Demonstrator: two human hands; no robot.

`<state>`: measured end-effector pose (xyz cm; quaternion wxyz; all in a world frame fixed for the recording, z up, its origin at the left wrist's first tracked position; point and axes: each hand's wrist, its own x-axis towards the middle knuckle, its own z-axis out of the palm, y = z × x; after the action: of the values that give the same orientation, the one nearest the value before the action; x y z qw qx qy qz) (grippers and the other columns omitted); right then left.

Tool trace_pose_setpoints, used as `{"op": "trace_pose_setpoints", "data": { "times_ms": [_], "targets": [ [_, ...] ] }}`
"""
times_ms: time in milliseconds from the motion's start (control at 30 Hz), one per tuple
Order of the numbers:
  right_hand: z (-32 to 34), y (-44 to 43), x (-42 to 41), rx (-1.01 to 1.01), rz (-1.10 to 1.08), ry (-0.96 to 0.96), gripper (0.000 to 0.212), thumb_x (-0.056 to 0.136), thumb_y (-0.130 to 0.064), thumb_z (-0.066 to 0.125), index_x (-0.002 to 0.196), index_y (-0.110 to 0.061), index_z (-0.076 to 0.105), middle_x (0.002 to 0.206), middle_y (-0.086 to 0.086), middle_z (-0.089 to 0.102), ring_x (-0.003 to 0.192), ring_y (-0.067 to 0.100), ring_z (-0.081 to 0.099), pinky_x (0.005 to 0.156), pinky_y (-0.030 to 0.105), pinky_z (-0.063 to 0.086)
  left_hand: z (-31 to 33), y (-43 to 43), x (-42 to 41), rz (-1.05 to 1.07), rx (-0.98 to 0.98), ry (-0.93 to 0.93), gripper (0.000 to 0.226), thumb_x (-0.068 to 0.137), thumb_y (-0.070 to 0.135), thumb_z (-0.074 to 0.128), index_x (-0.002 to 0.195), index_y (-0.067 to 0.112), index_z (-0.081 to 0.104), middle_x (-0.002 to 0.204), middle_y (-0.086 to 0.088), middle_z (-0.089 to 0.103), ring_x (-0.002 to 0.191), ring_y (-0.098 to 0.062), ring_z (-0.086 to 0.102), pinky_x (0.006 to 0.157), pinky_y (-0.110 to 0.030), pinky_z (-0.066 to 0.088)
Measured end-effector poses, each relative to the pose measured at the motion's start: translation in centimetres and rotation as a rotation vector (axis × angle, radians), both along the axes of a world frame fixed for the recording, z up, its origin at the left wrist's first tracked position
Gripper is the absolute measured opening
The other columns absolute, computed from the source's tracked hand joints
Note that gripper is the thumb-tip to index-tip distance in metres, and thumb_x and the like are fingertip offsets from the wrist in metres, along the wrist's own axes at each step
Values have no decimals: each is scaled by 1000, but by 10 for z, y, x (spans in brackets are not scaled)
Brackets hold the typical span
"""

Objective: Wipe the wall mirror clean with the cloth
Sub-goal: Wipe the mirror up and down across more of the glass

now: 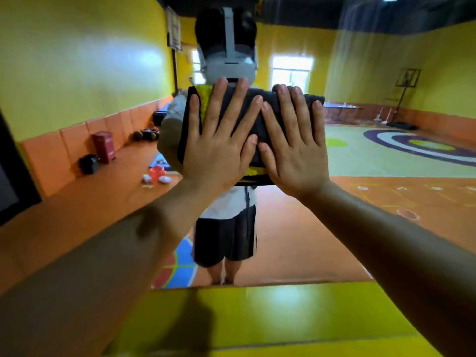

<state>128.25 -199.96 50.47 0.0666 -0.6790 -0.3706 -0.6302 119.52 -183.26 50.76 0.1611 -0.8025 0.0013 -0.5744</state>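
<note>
Your left hand and right hand press the cloth, fingers straight, on the mirror above yellow wall.

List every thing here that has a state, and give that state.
cloth: folded, pressed flat against the mirror under both hands.
mirror: on the wall, hazy streaks at upper right.
left hand: fingers straight and spread, presses the cloth.
right hand: fingers straight and spread, presses the cloth.
</note>
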Motion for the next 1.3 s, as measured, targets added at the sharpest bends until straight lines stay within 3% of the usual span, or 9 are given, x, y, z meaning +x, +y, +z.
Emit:
{"op": "trace_pose_setpoints", "data": {
  "times_ms": [367,533,700,767,867,1300],
  "targets": [
    [-133,-9,-1,-111,3,58,69,101,-48,46,159,-11,33,165,22,18,156,41,18,126,57,5,-138,1,-5,0,22,60,57,110,41,36,163,22,25,167,-11,28,154,-39,21,123,-62,2],
    [-205,-13,1,-131,10,76,70,100,-47,51,158,-10,35,161,27,32,152,44,23,126,57,1,-204,0,-5,-23,29,105,60,108,42,42,162,19,27,165,-13,32,150,-40,20,122,-63,0],
    [-297,-19,4,-196,-6,97,71,105,-51,43,163,-15,24,166,23,22,157,39,13,127,56,-4,-296,4,-11,-43,55,172,66,107,45,46,162,19,23,168,-9,16,153,-41,18,122,-65,0],
    [-333,-19,5,-210,-4,109,72,106,-52,43,164,-16,20,170,20,9,159,35,1,127,56,-5,-331,6,-12,-68,33,191,69,107,45,46,164,20,17,171,-7,3,158,-36,2,122,-64,-2],
    [-384,-20,4,-234,8,122,75,106,-52,47,165,-17,15,172,16,-5,159,33,-3,127,55,-7,-383,8,-14,-88,1,256,70,108,45,40,165,22,7,172,-4,-14,158,-32,-12,122,-64,-2],
    [-560,-23,-1,-258,23,134,81,103,-55,55,165,-19,19,173,15,0,160,32,0,127,54,-2,-565,5,-24,-39,-22,317,79,107,54,39,165,19,-2,171,-9,-17,157,-37,-15,122,-63,-4]
  ]
}}
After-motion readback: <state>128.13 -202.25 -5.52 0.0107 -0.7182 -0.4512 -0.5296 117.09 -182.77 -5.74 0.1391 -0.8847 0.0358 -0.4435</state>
